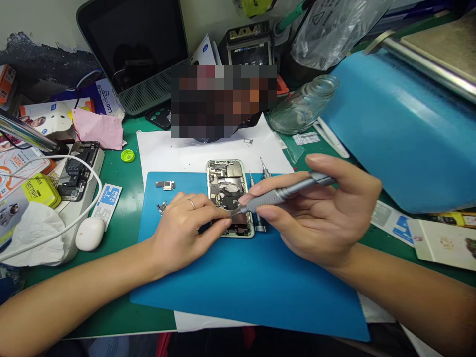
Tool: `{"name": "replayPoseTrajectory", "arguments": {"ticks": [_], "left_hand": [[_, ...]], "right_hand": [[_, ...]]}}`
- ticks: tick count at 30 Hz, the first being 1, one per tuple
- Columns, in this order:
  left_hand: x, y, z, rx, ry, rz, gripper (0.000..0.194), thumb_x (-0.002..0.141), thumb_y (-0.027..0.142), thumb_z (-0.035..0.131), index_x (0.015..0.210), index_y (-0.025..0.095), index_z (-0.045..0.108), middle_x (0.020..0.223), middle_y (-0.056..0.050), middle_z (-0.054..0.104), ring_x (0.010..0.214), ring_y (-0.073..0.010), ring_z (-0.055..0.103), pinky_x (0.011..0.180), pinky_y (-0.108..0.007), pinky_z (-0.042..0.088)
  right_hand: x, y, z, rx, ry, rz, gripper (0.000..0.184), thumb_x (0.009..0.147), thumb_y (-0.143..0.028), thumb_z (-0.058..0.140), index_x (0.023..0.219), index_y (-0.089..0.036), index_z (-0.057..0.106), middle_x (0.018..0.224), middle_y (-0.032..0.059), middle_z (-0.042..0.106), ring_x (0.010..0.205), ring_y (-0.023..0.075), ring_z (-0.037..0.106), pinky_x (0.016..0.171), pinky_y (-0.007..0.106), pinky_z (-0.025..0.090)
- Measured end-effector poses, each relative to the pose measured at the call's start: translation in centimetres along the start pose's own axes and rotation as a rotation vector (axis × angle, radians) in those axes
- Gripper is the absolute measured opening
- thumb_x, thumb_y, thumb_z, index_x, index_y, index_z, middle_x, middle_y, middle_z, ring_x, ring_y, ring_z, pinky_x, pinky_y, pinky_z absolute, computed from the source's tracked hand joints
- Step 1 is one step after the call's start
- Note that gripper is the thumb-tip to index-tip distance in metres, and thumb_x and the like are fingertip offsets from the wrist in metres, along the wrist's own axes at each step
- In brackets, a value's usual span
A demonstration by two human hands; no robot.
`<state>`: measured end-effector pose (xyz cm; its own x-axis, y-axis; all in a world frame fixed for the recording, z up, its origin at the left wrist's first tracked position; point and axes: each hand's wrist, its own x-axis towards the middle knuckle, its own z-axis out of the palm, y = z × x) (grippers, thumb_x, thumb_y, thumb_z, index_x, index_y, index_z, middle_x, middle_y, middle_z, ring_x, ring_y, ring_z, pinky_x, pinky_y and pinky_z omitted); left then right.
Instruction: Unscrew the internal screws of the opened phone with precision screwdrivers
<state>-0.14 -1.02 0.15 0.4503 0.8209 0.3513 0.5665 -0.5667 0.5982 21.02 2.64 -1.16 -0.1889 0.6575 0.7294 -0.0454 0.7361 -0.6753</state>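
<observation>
An opened phone (234, 169) lies on a blue mat (238, 287), its battery and inner boards exposed. My right hand (323, 218) grips a grey screwdriver (271, 198), tilted with its tip down over the lower part of the phone. Thumb and index finger of my left hand (186, 220) are pinched together right by that tip; whatever lies between them is too small to name. Two more screwdrivers (265, 168) rest along the phone's right side, partly behind my right hand. Left of the phone are a small metal shield plate (165, 185) and a small phone part (161, 207).
At the left, a second opened phone (78, 168) sits on a white box, beside a white earbud case (89, 234) and cable. A green cap (128, 155), a dark monitor (136, 49) and a tilted glass jar (303, 106) stand farther back. A rolled blue mat (401, 134) occupies the right.
</observation>
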Motion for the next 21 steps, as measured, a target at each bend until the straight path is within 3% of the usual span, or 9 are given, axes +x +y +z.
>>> {"name": "replayPoseTrajectory", "arguments": {"ticks": [21], "left_hand": [[-0.11, 0.00, 0.05, -0.010, -0.002, -0.015, 0.013, 0.102, 0.028, 0.064, 0.099, 0.020, 0.074, 0.087, -0.001, 0.074, 0.079, -0.0150, 0.068, 0.071, -0.032, 0.038]], "right_hand": [[0.24, -0.16, -0.09, 0.012, -0.004, 0.004, 0.075, 0.078, -0.003, 0.079, 0.141, -0.036, 0.054, 0.099, -0.0002, 0.077, 0.071, 0.0184, 0.076, 0.061, 0.032, 0.071]]}}
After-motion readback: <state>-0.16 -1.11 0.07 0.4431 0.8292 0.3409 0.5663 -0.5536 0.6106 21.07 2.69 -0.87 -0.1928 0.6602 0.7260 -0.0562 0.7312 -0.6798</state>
